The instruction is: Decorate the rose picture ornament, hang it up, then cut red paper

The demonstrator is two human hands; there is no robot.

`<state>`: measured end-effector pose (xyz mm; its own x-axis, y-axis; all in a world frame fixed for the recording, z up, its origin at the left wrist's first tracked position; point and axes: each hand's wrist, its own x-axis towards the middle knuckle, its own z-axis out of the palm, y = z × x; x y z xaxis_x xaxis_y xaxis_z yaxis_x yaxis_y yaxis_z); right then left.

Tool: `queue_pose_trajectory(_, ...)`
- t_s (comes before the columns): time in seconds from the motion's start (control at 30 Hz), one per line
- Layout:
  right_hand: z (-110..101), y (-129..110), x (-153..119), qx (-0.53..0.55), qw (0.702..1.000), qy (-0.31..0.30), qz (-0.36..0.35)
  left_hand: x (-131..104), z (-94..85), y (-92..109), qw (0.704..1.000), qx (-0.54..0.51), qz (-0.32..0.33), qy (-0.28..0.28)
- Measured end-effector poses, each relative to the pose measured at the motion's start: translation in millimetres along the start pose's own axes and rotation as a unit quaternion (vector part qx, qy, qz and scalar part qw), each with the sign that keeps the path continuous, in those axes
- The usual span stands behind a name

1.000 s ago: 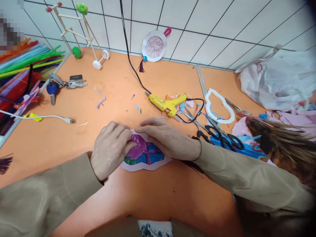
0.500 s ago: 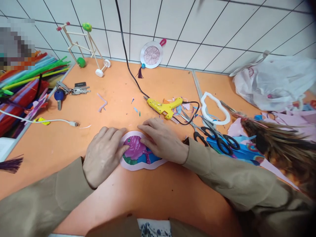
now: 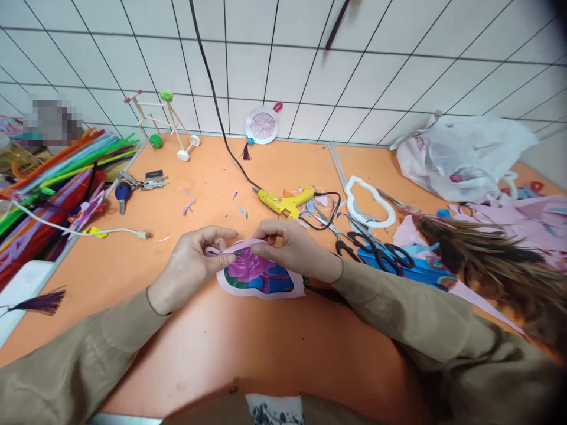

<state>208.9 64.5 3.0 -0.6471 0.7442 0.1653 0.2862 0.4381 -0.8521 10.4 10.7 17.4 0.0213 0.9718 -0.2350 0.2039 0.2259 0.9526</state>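
So the flower cutout [image 3: 252, 291] is right between both hands near the middle of the orange table [image 3: 266, 354], front face up, though I can't tell if it's lifted or touching. Left hand [image 3: 183, 268] has a grip on its upper left end, thumb on the front next to a pale loop [image 3: 213, 252], while the right hand [image 3: 299, 251] pinches the top edge, thumb in front and fingers curled behind. Just past them there's a yellow glue gun [image 3: 283, 204], with black-handled scissors [image 3: 384, 257] and a white frame [image 3: 388, 216] off to the right.
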Motion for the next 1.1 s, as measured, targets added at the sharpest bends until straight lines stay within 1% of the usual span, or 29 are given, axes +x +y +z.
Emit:
queue_pose_trajectory(0.07, -4.2, -4.3, 1.4, 0.062, 0.997, 0.014, 0.034, 0.9, 0.9, 9.8, 0.999, -0.041, -0.006, -0.035)
queue_pose_trajectory(0.13, -7.9, -7.6, 2.3, 0.125, 0.99, 0.023, 0.062, 2.9, 2.5, 16.0, 0.996, -0.063, 0.006, -0.063)
queue_pose_trajectory(0.2, -11.4, -10.8, 2.9, 0.16, 0.983, 0.037, 0.077, 6.1, 4.4, 19.6, 0.995, -0.072, 0.032, -0.064)
queue_pose_trajectory(0.27, -14.7, -14.6, 3.3, 0.163, 0.982, 0.053, 0.077, 9.9, 6.2, 21.6, 0.994, -0.076, 0.053, -0.061)
queue_pose_trajectory(0.37, -18.4, -20.4, 4.0, 0.167, 0.98, 0.081, 0.067, 15.1, 8.5, 24.1, 0.991, -0.087, 0.061, -0.076)
queue_pose_trajectory(0.47, -20.3, -24.6, 4.7, 0.197, 0.972, 0.103, 0.078, 18.7, 11.3, 27.1, 0.988, -0.123, 0.046, -0.083)
queue_pose_trajectory(0.57, -21.3, -27.2, 6.3, 0.211, 0.968, 0.104, 0.087, 21.2, 14.6, 31.3, 0.985, -0.145, 0.039, -0.084)
queue_pose_trajectory(0.63, -21.9, -27.8, 8.4, 0.213, 0.968, 0.108, 0.08, 22.9, 16.3, 34.1, 0.984, -0.15, 0.04, -0.087)
queue_pose_trajectory(0.8, -25.4, -27.5, 14.1, 0.233, 0.958, 0.151, 0.07, 28.6, 16.3, 38.3, 0.972, -0.222, 0.016, -0.078)
queue_pose_trajectory(0.97, -30.3, -26.6, 14.9, 0.237, 0.962, 0.127, 0.056, 32.9, 13.6, 40.1, 0.965, -0.251, 0.005, -0.081)
queue_pose_trajectory(1.1, -30.4, -22.5, 15.2, 0.232, 0.96, 0.136, 0.074, 36.4, 12.1, 40.8, 0.962, -0.258, 0.01, -0.086)
